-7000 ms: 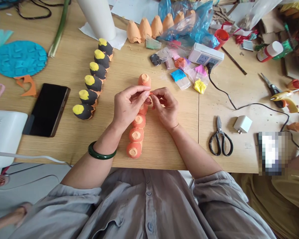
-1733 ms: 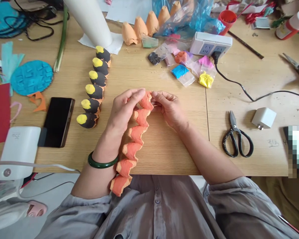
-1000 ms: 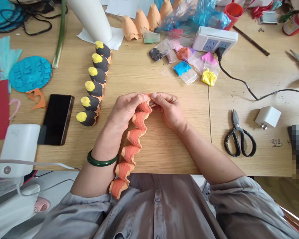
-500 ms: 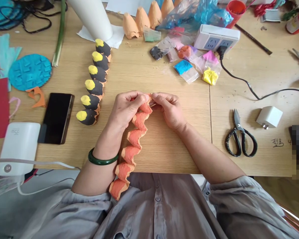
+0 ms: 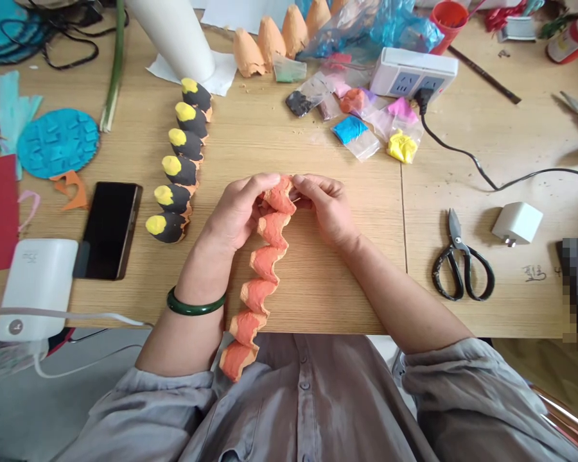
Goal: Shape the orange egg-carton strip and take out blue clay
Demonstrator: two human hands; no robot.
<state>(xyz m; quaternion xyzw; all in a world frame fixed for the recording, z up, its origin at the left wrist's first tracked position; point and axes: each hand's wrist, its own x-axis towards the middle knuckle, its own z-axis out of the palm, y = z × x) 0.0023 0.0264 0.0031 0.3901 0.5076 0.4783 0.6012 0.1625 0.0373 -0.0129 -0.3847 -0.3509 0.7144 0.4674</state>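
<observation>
Two hands gripped the top end of an orange-painted egg-carton strip (image 5: 268, 260) near the middle of the frame. The left hand (image 5: 236, 212) curled around the strip's uppermost cup from the left, and the right hand (image 5: 325, 208) closed on the same end from the right. The strip ran down toward lower center in a zigzag of cups, its lower end passing the edge of the wooden table (image 5: 347, 289) and hanging in front of the grey shirt (image 5: 308, 398). A green bangle (image 5: 196, 305) circled the left wrist. Left of the strip stood a curving row of six black cups with yellow tips (image 5: 179, 170), and beyond it lay a black smartphone (image 5: 108, 231). At upper center were plain egg-carton cups (image 5: 264, 38), small bags of colored clay (image 5: 356, 131) and a white power strip (image 5: 413, 74). Black-handled scissors (image 5: 462, 260) lay at right.
</observation>
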